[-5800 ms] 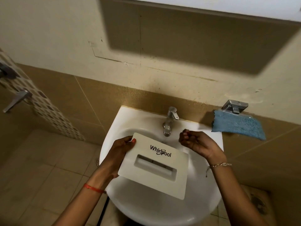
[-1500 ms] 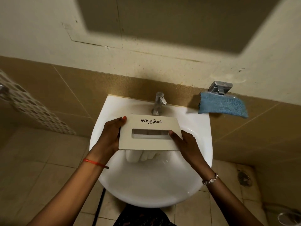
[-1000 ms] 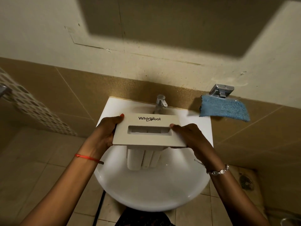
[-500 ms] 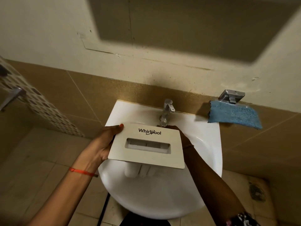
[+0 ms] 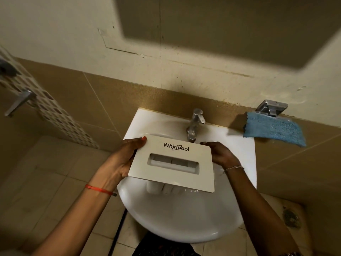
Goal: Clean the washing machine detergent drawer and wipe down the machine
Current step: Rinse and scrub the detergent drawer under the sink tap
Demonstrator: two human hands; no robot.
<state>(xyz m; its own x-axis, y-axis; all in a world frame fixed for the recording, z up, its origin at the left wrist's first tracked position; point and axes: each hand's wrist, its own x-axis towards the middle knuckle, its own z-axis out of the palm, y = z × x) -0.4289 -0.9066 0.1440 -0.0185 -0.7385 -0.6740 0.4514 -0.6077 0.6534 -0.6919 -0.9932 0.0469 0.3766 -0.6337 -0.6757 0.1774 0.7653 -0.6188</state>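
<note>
Pointing its body apparently downward, drawer [image 5: 171, 163] faces up.

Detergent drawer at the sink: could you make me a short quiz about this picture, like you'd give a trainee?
1. True or false: the blue cloth lies inside the sink.
2. Which hand's thumb lies on the front of the detergent drawer?
3. Fill in: the brand printed on the drawer's front is ____.
Key: 1 false, it hangs from a metal holder on the wall, right of the tap; 2 the left hand; 3 Whirlpool.
</note>
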